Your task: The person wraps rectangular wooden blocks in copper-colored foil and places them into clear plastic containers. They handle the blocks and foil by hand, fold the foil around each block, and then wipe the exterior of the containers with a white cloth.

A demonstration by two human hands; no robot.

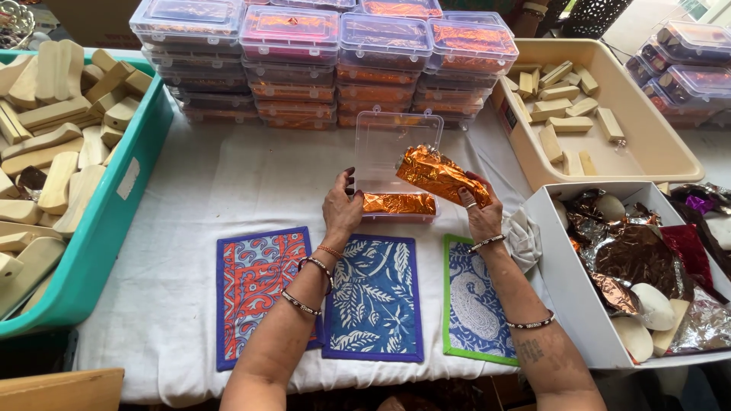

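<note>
My right hand [480, 211] holds a long piece wrapped in orange foil [438, 175] tilted above an open clear plastic box [394, 152]. The box's lid stands up at the back. Another orange foil-wrapped piece [398, 203] lies in the box's front part. My left hand [342, 207] rests against the left front corner of the box, thumb and fingers on its edge. Both wrists wear bangles.
Stacks of closed clear boxes with orange foil contents [335, 53] stand behind. A teal bin [126, 190] of wooden blocks sits left. A beige tray [655, 144] with blocks and a white box [567, 281] of foil sheets sit right. Three printed mats [373, 304] lie in front.
</note>
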